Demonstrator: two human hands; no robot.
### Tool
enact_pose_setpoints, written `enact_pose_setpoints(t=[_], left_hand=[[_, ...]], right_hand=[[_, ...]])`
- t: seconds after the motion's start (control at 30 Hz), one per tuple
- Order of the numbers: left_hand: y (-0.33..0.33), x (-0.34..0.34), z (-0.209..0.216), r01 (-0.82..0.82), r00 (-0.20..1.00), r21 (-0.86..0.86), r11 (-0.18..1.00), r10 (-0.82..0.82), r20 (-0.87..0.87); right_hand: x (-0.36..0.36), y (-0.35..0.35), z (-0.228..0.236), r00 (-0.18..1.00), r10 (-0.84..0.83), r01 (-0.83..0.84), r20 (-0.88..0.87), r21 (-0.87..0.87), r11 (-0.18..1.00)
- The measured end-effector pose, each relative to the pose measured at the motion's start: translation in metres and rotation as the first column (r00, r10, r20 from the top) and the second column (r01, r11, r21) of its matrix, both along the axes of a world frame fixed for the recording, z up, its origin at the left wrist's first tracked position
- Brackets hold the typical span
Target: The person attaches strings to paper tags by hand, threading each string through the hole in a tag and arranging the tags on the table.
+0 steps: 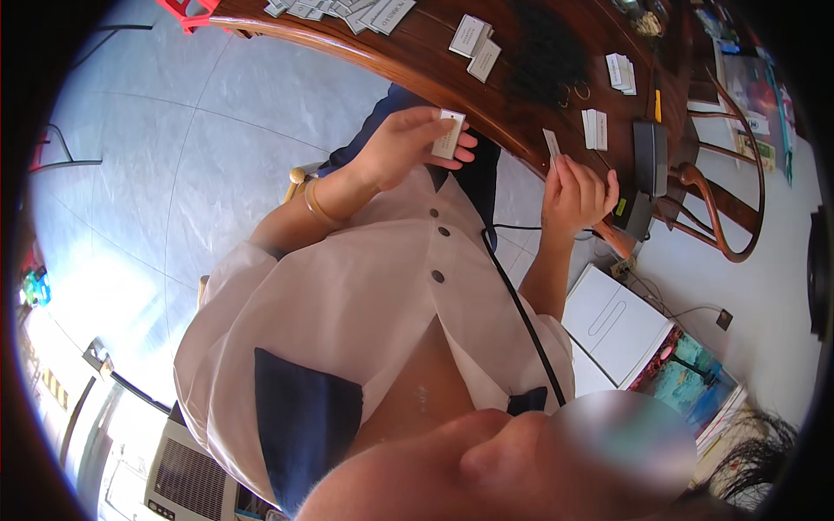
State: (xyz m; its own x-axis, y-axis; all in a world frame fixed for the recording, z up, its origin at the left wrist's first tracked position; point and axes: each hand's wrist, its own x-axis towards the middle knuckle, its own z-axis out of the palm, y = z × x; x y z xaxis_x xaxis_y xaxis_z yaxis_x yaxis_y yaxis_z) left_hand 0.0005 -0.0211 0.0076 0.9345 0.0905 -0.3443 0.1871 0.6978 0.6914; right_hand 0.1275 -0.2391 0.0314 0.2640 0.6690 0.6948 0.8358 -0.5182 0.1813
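My left hand [408, 143] holds a small white tag [447, 136] with a dark hole near its top, gripped between thumb and fingers above my lap. At the front edge of the wooden table [512, 113], my right hand [578, 195] pinches a narrow, pale tag [552, 143] by its lower end. Just beyond the right hand lies a stack of white tags [594, 129], with another small stack [620, 74] farther back. A pile of black strings [547, 52] spreads over the table, beside two overlapping groups of tags [469, 35].
Many loose tags [387, 16] lie at the table's far left. A dark box [649, 156] and a yellow-handled tool [658, 106] sit at its right. A wooden chair [730, 208] stands beyond, and a white box [617, 321] is near my right arm. A black cord [521, 304] crosses my shirt.
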Motion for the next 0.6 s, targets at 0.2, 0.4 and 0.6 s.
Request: enact_pose_setpoints(t=[0.2, 0.4, 0.6], left_hand=[[-0.016, 0.007, 0.001, 0.038, 0.998, -0.144, 0.989, -0.031, 0.052], [-0.021, 0.003, 0.002, -0.045, 0.992, -0.271, 0.961, 0.075, 0.102], [-0.022, 0.001, -0.004, -0.101, 0.984, -0.217, 0.971, 0.129, 0.119]], right_hand=[[-0.033, 0.043, 0.015, 0.976, 0.173, -0.16, -0.133, 0.098, 0.982], [-0.042, 0.066, 0.006, 0.968, 0.208, -0.207, -0.142, 0.022, 0.978], [-0.05, 0.07, 0.005, 0.948, 0.208, -0.226, -0.241, -0.047, 0.973]])
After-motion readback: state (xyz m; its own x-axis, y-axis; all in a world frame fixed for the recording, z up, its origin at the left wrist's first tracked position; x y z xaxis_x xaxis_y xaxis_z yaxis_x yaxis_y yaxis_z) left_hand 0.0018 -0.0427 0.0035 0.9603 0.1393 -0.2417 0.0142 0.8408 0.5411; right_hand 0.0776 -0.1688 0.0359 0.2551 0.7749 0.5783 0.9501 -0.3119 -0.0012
